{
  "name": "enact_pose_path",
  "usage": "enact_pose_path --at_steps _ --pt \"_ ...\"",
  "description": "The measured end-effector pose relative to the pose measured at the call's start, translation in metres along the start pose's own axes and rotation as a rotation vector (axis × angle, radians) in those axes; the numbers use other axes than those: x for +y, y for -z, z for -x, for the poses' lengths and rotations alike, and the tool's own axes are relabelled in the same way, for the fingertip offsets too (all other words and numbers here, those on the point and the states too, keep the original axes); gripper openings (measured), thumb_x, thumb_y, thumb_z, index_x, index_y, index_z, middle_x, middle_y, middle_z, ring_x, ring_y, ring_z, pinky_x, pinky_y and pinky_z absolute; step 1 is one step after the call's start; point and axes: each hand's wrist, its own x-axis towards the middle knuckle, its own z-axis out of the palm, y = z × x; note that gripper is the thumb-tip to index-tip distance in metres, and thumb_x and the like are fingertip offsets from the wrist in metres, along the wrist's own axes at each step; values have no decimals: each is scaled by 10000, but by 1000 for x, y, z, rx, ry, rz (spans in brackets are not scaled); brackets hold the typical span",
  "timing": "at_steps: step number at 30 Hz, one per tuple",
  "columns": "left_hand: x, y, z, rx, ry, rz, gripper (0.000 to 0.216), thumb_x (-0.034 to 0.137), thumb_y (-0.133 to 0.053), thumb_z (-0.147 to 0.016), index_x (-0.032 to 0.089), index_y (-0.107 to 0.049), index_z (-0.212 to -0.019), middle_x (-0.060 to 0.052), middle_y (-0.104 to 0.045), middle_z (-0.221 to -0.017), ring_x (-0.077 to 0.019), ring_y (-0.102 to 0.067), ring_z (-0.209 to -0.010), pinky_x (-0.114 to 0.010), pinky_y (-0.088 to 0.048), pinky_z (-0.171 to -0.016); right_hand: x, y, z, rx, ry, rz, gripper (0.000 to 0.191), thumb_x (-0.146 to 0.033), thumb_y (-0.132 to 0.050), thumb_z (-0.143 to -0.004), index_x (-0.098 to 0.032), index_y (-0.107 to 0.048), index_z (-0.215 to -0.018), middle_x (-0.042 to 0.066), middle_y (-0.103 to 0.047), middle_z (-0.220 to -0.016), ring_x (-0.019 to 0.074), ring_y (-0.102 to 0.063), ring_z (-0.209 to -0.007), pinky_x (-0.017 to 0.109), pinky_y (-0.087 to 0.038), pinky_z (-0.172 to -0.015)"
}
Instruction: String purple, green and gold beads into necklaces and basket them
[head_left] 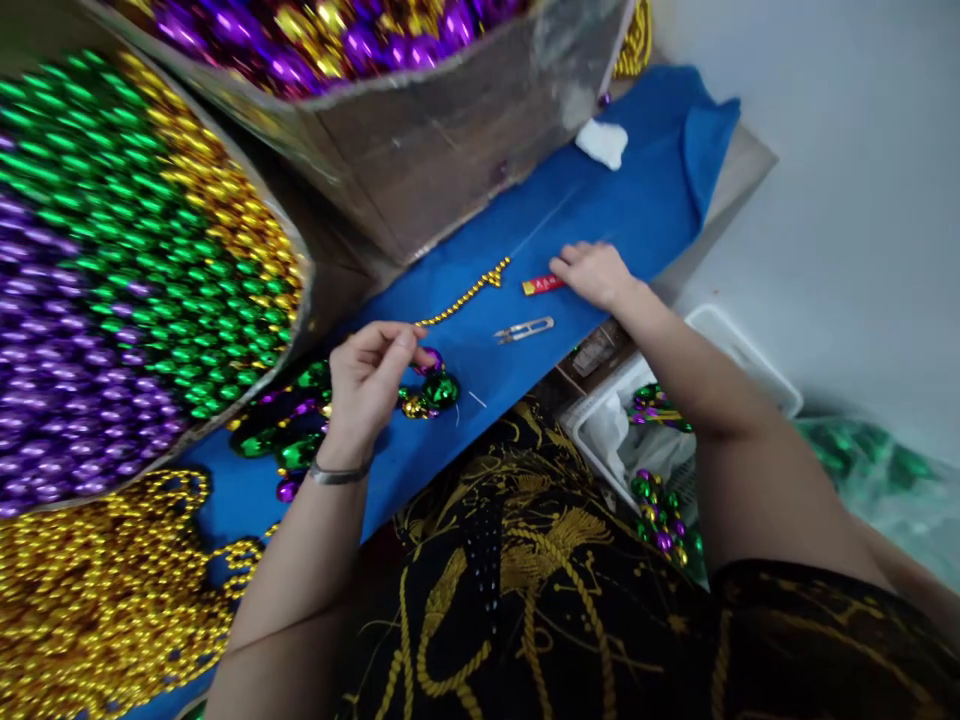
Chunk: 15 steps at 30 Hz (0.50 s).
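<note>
Working, by the look of it, on a gold strand (pixel 465 295) of beads lying slack across the blue cloth (pixel 622 200) of the table, about midway between the near and far edges.

Pinching its near end with the left hand (pixel 367 385), thumb and forefinger pressed together on the last beads, the other fingers curling loosely behind. Bending that wrist downward, a thin bracelet (pixel 337 473) around it, the forearm coming up from the near edge. Holding the pinch just above a cluster (pixel 431 392) of larger green, purple and gold beads; not possible telling whether touching it.

Resting the right hand (pixel 596 272) palm down toward the table's right edge, fingers close together and slightly bent, fingertips touching or just beside a small red stick (pixel 541 285). Reaching in from the right with that arm, elbow low.

Leaving snips (pixel 523 329) untouched between the two hands, nearer the near edge.

Judging the step as an early one: holding the strand at one end only, its far end lying free just beside the red stick. Needing, for any further handling, a firm and steady pinch, the strand being loose on the cloth.

Crowding the far and left edges: a box (pixel 450 160) and a tub (pixel 135 260), both full of beads.
</note>
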Motion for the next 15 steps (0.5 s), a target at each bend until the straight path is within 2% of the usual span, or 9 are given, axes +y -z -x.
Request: enact_pose_path --at_steps 1,4,7,9,12,15 --pt "5 2 1 10 -2 -59 200 406 -652 -891 216 -713 -885 -7 -724 -745 -145 -670 -760 -321 -544 -823 1 0 1 -12 12 17 244 -156 -392 -977 -165 -632 -1020 105 -656 -1037 218 -568 -953 306 -392 -719" --pt "20 5 2 51 -23 -147 210 401 -661 -882 197 -708 -893 -23 -736 -779 -165 -680 -837 -316 -528 -853 13 8 -4 -104 -2 85 342 -209 -398 -950 -208 -596 -1230 129 -646 -1163 251 -601 -980 315 -395 -680" --pt "32 4 1 43 -5 -151 210 384 -644 -893 184 -707 -908 -16 -720 -736 -143 -663 -744 -284 -523 -778 22 19 -23 -74 -66 112 416 -225 -350 -966 -241 -554 -1329 125 -624 -1246 246 -620 -981 321 -401 -679" --pt "37 2 -1 41 13 -131 206 375 -630 -903 183 -702 -914 -6 -700 -685 -127 -642 -678 -263 -515 -727 21 21 -41 -63 -44 121 442 -211 -307 -985 -254 -528 -1365 126 -604 -1286 243 -619 -1004 320 -399 -691" --pt "43 1 -5 67 44 -78 198 369 -612 -915 184 -682 -910 17 -644 -590 -106 -604 -581 -239 -496 -648 9 14 -63 -91 56 110 425 -182 -309 -986 -246 -545 -1334 128 -586 -1319 230 -610 -1041 306 -389 -713" --pt "48 5 -8 69 62 -4 205 370 -592 -925 184 -657 -871 24 -614 -553 -95 -577 -521 -241 -502 -624 0 6 -73 -76 68 95 364 -194 -311 -985 -168 -608 -1195 166 -635 -1215 233 -627 -991 302 -387 -703"
